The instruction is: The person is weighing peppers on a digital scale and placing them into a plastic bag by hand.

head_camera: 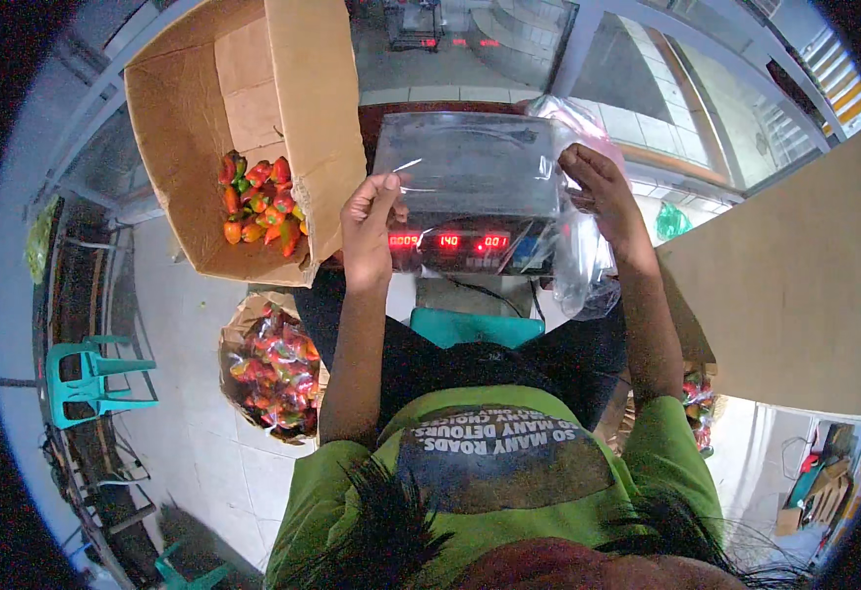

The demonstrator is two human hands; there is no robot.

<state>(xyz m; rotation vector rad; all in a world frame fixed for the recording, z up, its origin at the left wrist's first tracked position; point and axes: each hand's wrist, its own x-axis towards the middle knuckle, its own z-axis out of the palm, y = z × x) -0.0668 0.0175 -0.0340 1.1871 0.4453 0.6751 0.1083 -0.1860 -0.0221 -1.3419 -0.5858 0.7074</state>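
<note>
A clear, thin plastic bag [526, 247] is spread between my two hands, over the front of a digital weighing scale [467, 151]. My left hand [373, 225] pinches its left side between thumb and fingers, near the scale's left edge. At the scale's right edge, my right hand [604, 188] grips the other side with curled fingers. Red digits glow on the scale's display [449, 242], seen partly through the film. The bag's outline is hard to tell against the scale's plate. Left of my left hand, red, orange and green peppers [265, 199] lie in a tilted cardboard box [250, 88].
More clear plastic bags [584, 265] hang beside the scale at the right. On the floor at left, a paper-lined container [235, 324] holds bagged peppers [276, 369]. A large cardboard panel [784, 295] stands at right. A green plastic chair [91, 380] is far left.
</note>
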